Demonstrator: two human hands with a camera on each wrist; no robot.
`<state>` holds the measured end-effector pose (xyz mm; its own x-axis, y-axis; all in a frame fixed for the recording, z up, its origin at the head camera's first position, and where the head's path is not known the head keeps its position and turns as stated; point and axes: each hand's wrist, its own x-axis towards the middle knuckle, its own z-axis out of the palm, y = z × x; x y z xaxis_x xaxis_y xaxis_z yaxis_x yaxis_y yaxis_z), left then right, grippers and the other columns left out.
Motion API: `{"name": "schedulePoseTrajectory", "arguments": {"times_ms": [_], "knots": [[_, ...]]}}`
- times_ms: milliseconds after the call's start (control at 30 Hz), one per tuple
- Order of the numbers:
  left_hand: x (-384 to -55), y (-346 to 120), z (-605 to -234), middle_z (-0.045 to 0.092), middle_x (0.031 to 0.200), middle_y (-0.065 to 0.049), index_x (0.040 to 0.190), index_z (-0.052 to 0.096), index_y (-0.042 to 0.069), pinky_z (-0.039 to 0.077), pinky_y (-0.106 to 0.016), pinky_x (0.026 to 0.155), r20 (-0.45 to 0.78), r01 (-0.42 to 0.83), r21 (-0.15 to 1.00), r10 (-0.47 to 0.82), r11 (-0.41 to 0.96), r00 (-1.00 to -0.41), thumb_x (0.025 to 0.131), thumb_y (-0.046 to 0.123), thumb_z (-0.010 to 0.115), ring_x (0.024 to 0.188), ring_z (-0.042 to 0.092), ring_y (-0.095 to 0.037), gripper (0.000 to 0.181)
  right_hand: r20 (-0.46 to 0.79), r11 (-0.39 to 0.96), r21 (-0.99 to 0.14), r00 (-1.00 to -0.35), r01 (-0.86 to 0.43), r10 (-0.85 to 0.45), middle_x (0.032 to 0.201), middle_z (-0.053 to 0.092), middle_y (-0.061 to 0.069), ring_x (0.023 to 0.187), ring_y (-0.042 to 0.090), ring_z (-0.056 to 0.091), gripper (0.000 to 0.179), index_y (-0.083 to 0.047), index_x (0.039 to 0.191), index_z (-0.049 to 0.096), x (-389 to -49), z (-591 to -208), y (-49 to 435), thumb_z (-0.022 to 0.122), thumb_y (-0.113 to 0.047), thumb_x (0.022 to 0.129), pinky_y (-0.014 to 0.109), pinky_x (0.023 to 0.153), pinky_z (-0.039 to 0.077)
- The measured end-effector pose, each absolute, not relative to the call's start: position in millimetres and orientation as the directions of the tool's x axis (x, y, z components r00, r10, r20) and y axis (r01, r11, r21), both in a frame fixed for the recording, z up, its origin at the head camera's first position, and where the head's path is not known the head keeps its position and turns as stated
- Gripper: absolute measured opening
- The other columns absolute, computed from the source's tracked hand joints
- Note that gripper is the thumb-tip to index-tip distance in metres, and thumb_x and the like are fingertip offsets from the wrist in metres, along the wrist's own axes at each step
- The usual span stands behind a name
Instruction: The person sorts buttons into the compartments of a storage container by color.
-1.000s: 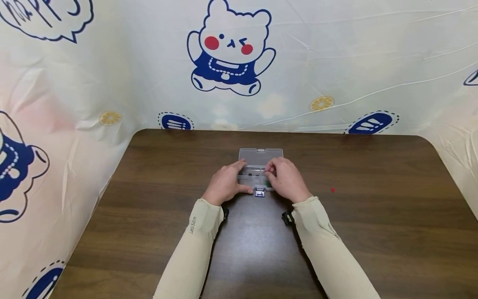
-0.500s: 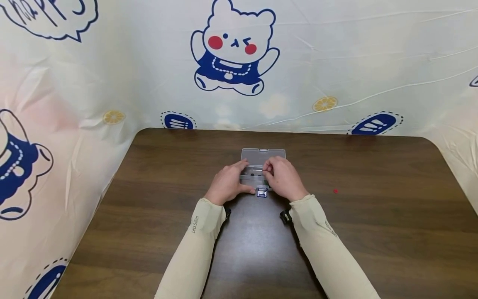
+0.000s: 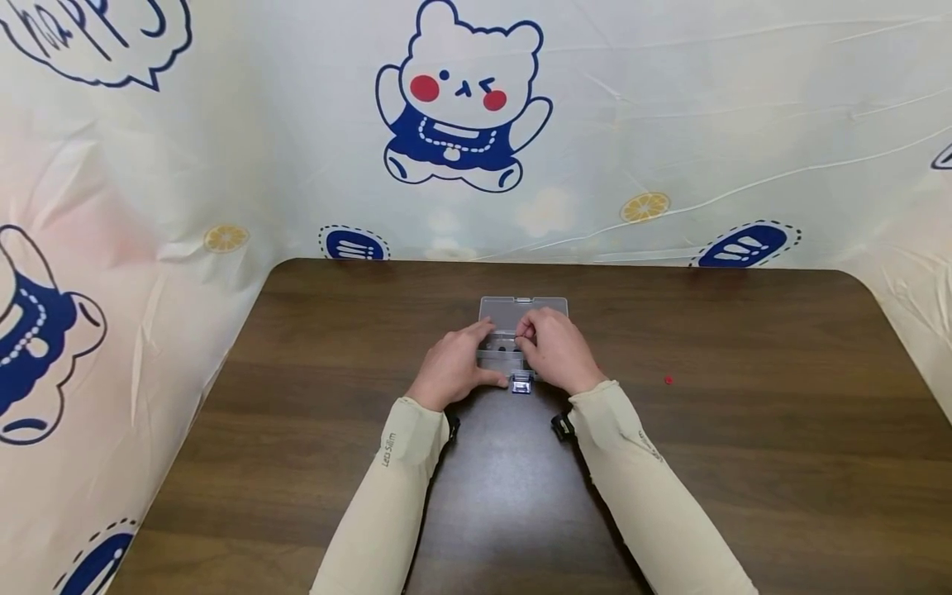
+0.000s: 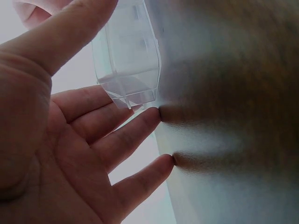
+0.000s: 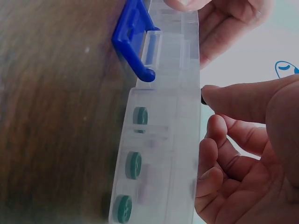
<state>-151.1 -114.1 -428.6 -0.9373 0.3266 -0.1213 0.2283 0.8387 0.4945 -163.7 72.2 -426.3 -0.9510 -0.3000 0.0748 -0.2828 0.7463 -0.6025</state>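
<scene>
A clear plastic compartment box (image 3: pixel 500 364) lies on the table with its lid (image 3: pixel 506 311) raised at the back. My left hand (image 3: pixel 455 364) grips the box's left end, thumb at the front and fingers behind. Above the box's right part, my right hand (image 3: pixel 558 351) pinches a small black button (image 5: pixel 203 96), of which only an edge shows at the thumb in the right wrist view. Several green buttons (image 5: pixel 134 165) show through the front wall. In the head view, small dark pieces lie in the back compartment; the right hand covers the box's right side.
A blue latch (image 5: pixel 133 39) hangs open at the box's front. One small red piece (image 3: pixel 668 380) lies on the brown table (image 3: pixel 744 463) to the right. A printed cloth (image 3: pixel 595 124) stands along the back and sides.
My right hand has shifted a little left over the box, with its fingers still pinched. The left hand keeps its hold, and the box has stayed in place.
</scene>
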Motion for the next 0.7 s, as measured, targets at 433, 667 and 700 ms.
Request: {"name": "schedulePoseTrajectory", "arguments": {"times_ms": [433, 667, 700], "knots": [[-150.8, -114.5, -428.4, 0.044, 0.156, -0.008, 0.149, 0.049, 0.005, 0.047, -0.047, 0.104, -0.126, 0.224, 0.496, 0.324, 0.839, -0.938, 0.073, 0.042, 0.090, 0.136, 0.050, -0.029, 0.094, 0.050, 0.752, -0.603, -0.953, -0.268, -0.299, 0.086, 0.059, 0.005, 0.082, 0.022, 0.054, 0.007, -0.008, 0.089, 0.067, -166.9, -426.8, 67.6, 0.070, -0.011, 0.094, 0.037, 0.076, 0.047], [-151.1, -114.7, -427.7, 0.045, 0.155, -0.009, 0.148, 0.049, 0.005, 0.047, -0.048, 0.104, -0.119, 0.229, 0.497, 0.327, 0.837, -0.938, 0.073, 0.042, 0.090, 0.135, 0.050, -0.030, 0.094, 0.047, 0.755, -0.601, -0.955, -0.262, -0.294, 0.086, 0.059, 0.004, 0.081, 0.022, 0.054, 0.007, -0.009, 0.089, 0.067, -168.4, -428.0, 67.2, 0.070, -0.012, 0.094, 0.036, 0.075, 0.047], [-151.1, -114.8, -427.6, 0.045, 0.155, -0.009, 0.148, 0.049, 0.005, 0.047, -0.048, 0.104, -0.119, 0.229, 0.496, 0.327, 0.837, -0.938, 0.073, 0.042, 0.090, 0.135, 0.050, -0.030, 0.094, 0.047, 0.755, -0.601, -0.955, -0.262, -0.294, 0.086, 0.059, 0.004, 0.081, 0.022, 0.054, 0.007, -0.009, 0.089, 0.067, -168.5, -427.8, 67.2, 0.070, -0.012, 0.094, 0.036, 0.074, 0.047]]}}
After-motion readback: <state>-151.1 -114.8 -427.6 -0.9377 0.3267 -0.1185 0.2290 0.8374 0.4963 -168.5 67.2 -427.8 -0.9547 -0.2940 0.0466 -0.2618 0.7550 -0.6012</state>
